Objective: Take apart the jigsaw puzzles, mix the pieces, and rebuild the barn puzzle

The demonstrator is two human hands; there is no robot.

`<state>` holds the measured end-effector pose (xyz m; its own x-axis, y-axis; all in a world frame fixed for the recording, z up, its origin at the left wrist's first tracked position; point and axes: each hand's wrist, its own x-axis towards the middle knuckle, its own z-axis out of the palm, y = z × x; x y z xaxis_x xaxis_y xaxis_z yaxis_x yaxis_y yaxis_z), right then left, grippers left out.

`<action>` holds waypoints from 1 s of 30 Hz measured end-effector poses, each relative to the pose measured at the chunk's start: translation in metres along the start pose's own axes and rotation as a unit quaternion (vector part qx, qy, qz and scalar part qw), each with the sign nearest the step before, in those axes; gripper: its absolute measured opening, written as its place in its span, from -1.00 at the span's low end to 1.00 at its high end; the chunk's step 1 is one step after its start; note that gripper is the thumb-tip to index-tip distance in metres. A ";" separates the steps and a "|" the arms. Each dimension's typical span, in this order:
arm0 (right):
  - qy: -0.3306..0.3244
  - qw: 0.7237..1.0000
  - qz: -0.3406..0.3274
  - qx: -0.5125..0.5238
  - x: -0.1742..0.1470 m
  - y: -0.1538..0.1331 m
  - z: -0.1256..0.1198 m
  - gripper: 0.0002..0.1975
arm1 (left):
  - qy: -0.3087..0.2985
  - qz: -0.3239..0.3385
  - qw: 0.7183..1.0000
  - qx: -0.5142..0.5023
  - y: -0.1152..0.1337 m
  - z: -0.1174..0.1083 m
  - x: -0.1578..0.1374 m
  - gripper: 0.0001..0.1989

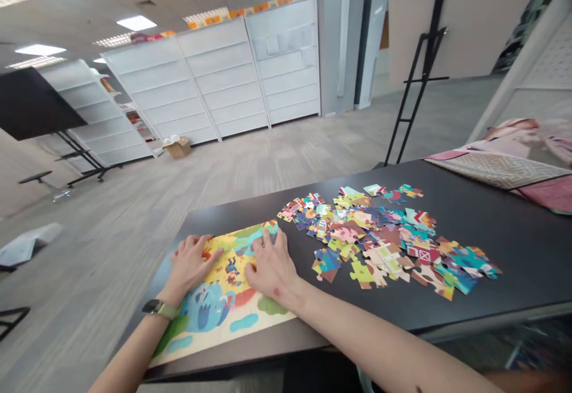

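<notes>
A colourful picture sheet (218, 289) with cartoon animals lies flat near the front left of the dark table. My left hand (192, 265), a watch on its wrist, rests on the sheet's left edge with fingers spread. On the right part of the same sheet lies my right hand (270, 265), its fingers apart and slightly bent. Neither hand grips anything. To the right of my right hand is a loose heap of jigsaw puzzle pieces (344, 232) in many colours, some overlapping. One piece showing a red barn door (423, 254) sits toward the heap's right side.
The black table (482, 220) carries a folded pink patterned cloth (504, 167) at its far right. Beyond the table stand a black easel (409, 95), white shelves (214, 77), a cardboard box (179, 147) and a screen on a wheeled stand (38, 104).
</notes>
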<state>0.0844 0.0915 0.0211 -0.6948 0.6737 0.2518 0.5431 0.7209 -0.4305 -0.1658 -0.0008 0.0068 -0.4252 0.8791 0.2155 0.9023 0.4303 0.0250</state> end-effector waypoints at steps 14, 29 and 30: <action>0.023 0.998 0.012 0.052 0.000 0.000 0.002 -0.57 | 0.017 0.071 0.996 -0.046 -0.012 0.014 0.010 -0.48; 0.131 0.955 0.078 0.256 0.016 0.018 0.007 -0.71 | 0.022 0.045 0.998 -0.040 -0.015 0.019 0.010 -0.44; 0.139 0.950 0.086 0.267 0.016 0.020 0.008 -0.68 | 0.023 0.043 0.998 -0.039 -0.015 0.020 0.010 -0.43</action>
<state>0.0798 0.1154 0.0095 -0.4268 0.8438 0.3252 0.2692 0.4619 -0.8451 -0.1850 0.0058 -0.0108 -0.3442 0.9010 0.2640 0.9388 0.3353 0.0796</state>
